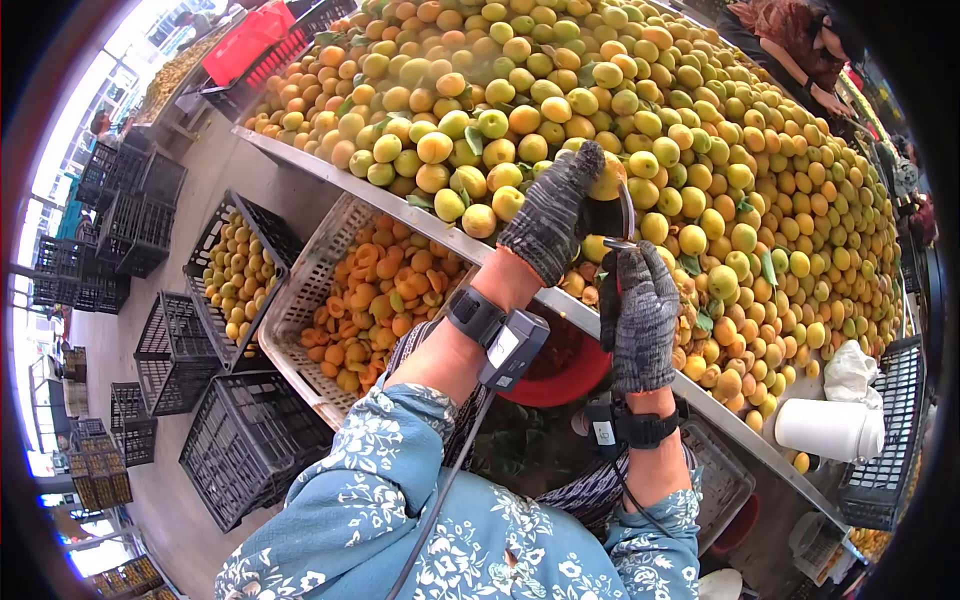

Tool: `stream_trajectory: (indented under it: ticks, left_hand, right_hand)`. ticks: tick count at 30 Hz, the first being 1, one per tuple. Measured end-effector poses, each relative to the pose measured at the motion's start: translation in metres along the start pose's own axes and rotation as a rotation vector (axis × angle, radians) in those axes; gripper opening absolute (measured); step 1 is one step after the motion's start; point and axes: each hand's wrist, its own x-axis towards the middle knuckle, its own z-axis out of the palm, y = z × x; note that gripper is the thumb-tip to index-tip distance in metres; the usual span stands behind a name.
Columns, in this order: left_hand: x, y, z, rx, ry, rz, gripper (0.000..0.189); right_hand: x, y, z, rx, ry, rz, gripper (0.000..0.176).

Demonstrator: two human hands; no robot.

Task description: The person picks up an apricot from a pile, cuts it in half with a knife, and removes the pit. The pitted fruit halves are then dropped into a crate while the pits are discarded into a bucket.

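Observation:
Both my hands wear grey knit gloves and have a wrist strap with a small device on it. My left hand point(552, 212) is closed around a yellow-orange apricot point(609, 180) at the near edge of a huge apricot pile point(700, 130). Just to its right, my right hand point(642, 318) grips a small knife point(627, 215). The thin curved blade points up and touches the held fruit. The pile lies on a long metal table point(330, 172).
Under the table edge stand a white crate of halved apricots point(312, 268), a black crate of whole fruit point(222, 232), empty black crates point(245, 440) and a red bowl point(572, 378). A white container point(828, 428) sits at right. Another person point(800, 45) works at the far side.

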Motion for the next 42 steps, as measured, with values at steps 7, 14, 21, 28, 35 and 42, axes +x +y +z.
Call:
stream_trajectory:
  ticks: [7, 14, 21, 28, 35, 42]
  left_hand:
    - [0.003, -0.036, -0.021, 0.465, -0.053, 0.094, 0.033]
    - [-0.007, -0.008, 0.013, 0.878, -0.213, 0.244, 0.029]
    - [0.006, -0.008, -0.004, 0.344, -0.02, 0.229, 0.024]
    - [0.003, -0.001, -0.004, 0.214, 0.01, 0.046, 0.032]
    - [-0.007, -0.018, -0.003, 0.643, -0.121, 0.166, 0.043]
    - [-0.011, -0.006, 0.011, 0.724, -0.138, 0.19, 0.031]
  right_hand:
    - [0.016, -0.003, -0.004, -0.025, -0.02, -0.075, 0.018]
    - [0.016, -0.003, -0.015, -0.076, -0.015, -0.086, 0.021]
    - [0.003, -0.003, -0.005, -0.114, -0.001, -0.063, 0.017]
    - [0.005, 0.001, 0.0, -0.015, -0.006, -0.024, 0.019]
    - [0.029, 0.024, -0.021, -0.238, 0.015, -0.191, 0.02]
    - [0.018, 0.016, -0.019, -0.499, 0.053, -0.459, 0.016]
